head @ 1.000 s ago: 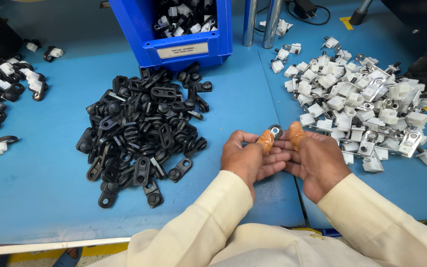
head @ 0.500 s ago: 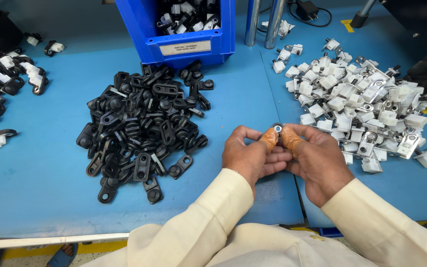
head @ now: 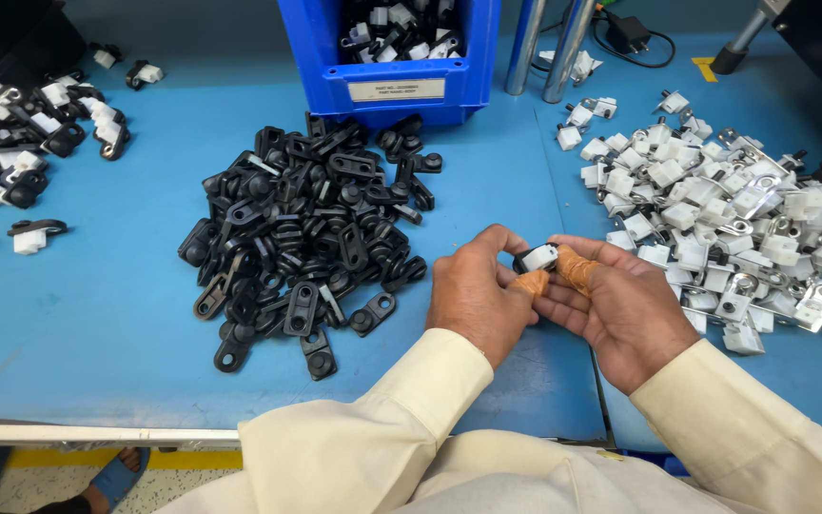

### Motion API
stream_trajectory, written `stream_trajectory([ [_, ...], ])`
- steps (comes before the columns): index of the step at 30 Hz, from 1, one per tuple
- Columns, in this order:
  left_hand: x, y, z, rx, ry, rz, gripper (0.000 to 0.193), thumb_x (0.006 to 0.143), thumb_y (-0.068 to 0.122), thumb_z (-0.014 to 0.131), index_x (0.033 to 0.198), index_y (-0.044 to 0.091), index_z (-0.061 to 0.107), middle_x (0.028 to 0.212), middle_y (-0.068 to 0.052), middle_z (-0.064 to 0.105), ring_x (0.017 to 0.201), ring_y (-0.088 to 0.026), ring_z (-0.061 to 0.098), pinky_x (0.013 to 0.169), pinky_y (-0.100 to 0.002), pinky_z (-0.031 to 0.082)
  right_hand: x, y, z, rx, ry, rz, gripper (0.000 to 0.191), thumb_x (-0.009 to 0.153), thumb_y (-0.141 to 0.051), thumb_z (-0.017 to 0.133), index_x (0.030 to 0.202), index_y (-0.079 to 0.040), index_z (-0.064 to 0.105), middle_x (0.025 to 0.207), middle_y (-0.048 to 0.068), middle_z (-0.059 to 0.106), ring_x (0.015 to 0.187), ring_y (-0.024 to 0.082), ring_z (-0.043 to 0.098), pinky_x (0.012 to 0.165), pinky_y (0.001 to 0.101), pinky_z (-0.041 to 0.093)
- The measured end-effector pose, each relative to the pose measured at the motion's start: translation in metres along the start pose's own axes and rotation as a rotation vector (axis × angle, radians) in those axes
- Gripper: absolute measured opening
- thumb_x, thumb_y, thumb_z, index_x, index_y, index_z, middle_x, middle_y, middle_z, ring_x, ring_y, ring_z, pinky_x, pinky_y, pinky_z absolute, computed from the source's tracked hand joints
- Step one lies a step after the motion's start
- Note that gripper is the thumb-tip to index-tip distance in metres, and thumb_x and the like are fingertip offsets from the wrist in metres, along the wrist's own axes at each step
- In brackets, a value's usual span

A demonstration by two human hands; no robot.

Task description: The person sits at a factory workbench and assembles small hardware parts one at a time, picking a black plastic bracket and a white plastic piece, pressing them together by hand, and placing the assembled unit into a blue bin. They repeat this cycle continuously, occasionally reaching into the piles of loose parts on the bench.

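My left hand [head: 473, 290] and my right hand [head: 620, 305] meet over the blue table [head: 97, 314], both pinching one small part [head: 537, 257] made of a black bracket and a white clip. Both thumbs wear orange-brown tape. A heap of black plastic brackets [head: 306, 238] lies just left of my left hand. A heap of white clips with metal pieces [head: 715, 219] lies right of my right hand. My cream sleeves cover both forearms.
A blue bin [head: 387, 90] with joined black-and-white parts stands at the back centre. More joined parts [head: 11, 162] are spread at the far left. Two metal posts [head: 549, 48] rise behind the bin. A sandalled foot [head: 116, 471] shows below the table edge.
My hands stay together on the part; the fingers have shifted slightly and the white clip now shows on top between the thumbs.
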State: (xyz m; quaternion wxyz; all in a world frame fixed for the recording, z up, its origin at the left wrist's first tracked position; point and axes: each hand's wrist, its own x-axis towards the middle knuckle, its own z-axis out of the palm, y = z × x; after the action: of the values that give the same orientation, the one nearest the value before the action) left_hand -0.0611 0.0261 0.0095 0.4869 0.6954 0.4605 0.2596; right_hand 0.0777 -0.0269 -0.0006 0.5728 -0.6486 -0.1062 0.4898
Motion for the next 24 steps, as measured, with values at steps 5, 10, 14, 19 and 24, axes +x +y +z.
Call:
stream_trajectory([
  [5, -0.005, 0.009, -0.032, 0.119, -0.195, -0.176, 0.023, 0.087, 0.013, 0.077, 0.107, 0.005, 0.069, 0.075, -0.011, 0.076, 0.058, -0.016, 0.076, 0.052, -0.029, 0.06, 0.011, 0.001, -0.001, -0.294, -0.129, 0.095, 0.022, 0.098, -0.013, 0.063, 0.113, 0.001, 0.071, 0.087, 0.011, 0.073, 0.07, 0.019, 0.066, 0.065, 0.0322, 0.058],
  [10, -0.011, 0.011, -0.095, 0.183, -0.463, -0.319, 0.026, 0.09, 0.021, 0.071, 0.095, -0.005, 0.071, 0.075, -0.009, 0.075, 0.055, -0.019, 0.074, 0.046, -0.031, 0.059, 0.028, -0.041, 0.03, -0.764, -0.442, 0.064, 0.023, 0.094, -0.02, 0.067, 0.111, -0.009, 0.078, 0.085, 0.017, 0.077, 0.065, 0.026, 0.071, 0.059, 0.0409, 0.06],
  [14, -0.017, 0.007, -0.112, 0.126, -0.345, -0.33, 0.023, 0.092, 0.022, 0.068, 0.097, -0.001, 0.071, 0.078, -0.008, 0.076, 0.057, -0.018, 0.075, 0.047, -0.029, 0.059, 0.049, -0.096, 0.074, -0.266, -0.419, -0.409, 0.023, 0.097, -0.024, 0.068, 0.113, -0.007, 0.068, 0.098, 0.006, 0.075, 0.081, 0.014, 0.073, 0.07, 0.0283, 0.062],
  [19, -0.041, -0.011, -0.106, 0.026, -0.306, -0.367, 0.023, 0.092, 0.02, 0.068, 0.096, -0.002, 0.071, 0.079, -0.01, 0.076, 0.057, -0.017, 0.074, 0.047, -0.029, 0.059, 0.071, -0.046, 0.098, -0.684, -0.313, -0.588, 0.03, 0.09, -0.016, 0.075, 0.115, -0.002, 0.07, 0.097, 0.01, 0.072, 0.077, 0.017, 0.069, 0.058, 0.0331, 0.057],
  [24, -0.04, -0.021, -0.104, -0.096, -0.219, -0.31, 0.015, 0.092, 0.014, 0.067, 0.094, 0.0, 0.072, 0.078, -0.009, 0.075, 0.057, -0.017, 0.074, 0.045, -0.029, 0.058, 0.094, -0.019, 0.107, -0.962, -0.121, -0.621, 0.028, 0.089, -0.019, 0.081, 0.114, -0.006, 0.077, 0.084, 0.011, 0.076, 0.062, 0.017, 0.066, 0.055, 0.0322, 0.055],
])
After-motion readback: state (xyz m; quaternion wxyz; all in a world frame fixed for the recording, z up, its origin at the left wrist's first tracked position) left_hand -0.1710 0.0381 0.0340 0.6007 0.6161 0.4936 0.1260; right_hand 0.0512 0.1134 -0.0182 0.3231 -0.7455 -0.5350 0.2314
